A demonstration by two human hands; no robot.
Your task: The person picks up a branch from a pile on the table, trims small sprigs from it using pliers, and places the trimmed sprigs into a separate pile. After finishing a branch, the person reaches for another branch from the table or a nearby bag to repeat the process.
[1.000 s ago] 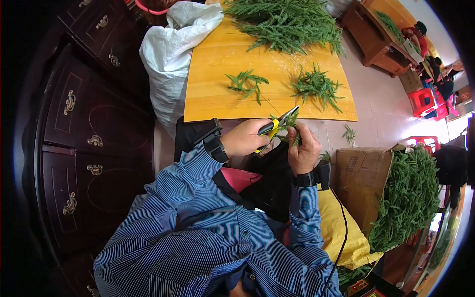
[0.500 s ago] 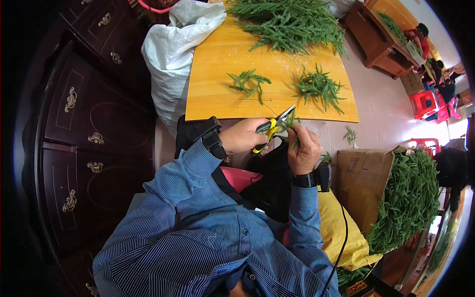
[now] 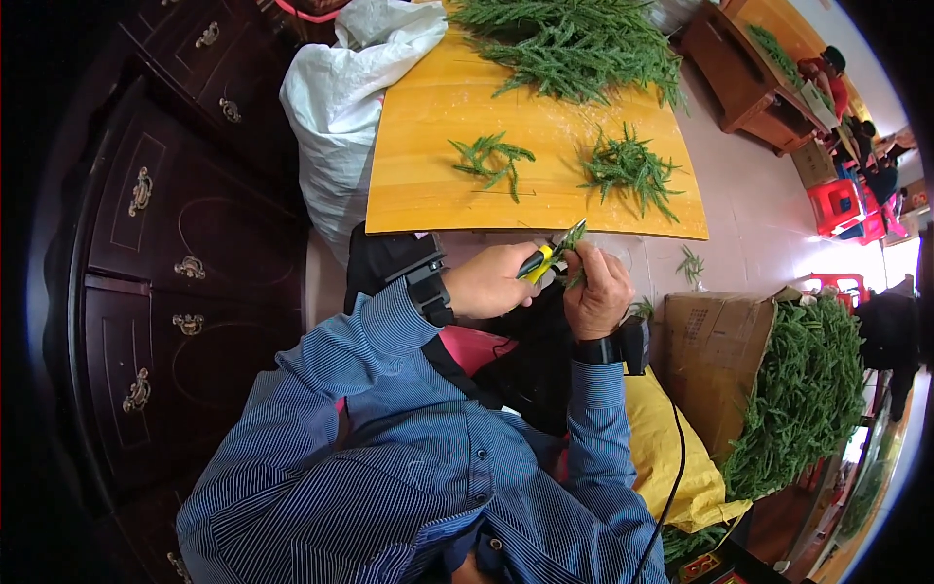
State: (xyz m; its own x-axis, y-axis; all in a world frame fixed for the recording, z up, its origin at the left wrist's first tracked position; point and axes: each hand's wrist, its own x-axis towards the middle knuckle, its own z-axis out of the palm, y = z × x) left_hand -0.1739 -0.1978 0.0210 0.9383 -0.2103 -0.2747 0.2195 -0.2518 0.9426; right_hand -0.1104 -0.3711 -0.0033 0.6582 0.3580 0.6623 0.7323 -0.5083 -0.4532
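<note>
My left hand (image 3: 489, 283) is closed around pliers (image 3: 537, 262) with black and yellow handles. Their metal jaws point up and to the right, just beyond the near edge of the table. My right hand (image 3: 597, 292) pinches a small green artificial-looking sprig (image 3: 572, 239) right against the jaws; its lower part is hidden by my fingers. On the yellow wooden table (image 3: 418, 127) ahead lie a loose sprig (image 3: 494, 161) toward the left and a small heap of sprigs (image 3: 630, 170) toward the right.
A big pile of green branches (image 3: 574, 49) covers the table's far end. A white woven sack (image 3: 336, 107) stands left of it, beside dark drawers (image 3: 146, 214). On the right are a cardboard box (image 3: 715, 360) full of greenery and a yellow bag (image 3: 662, 448). People sit farther off.
The pliers' handles have closed together in my left hand, and that hand has shifted slightly right. My right hand stays nearly in place with the sprig.
</note>
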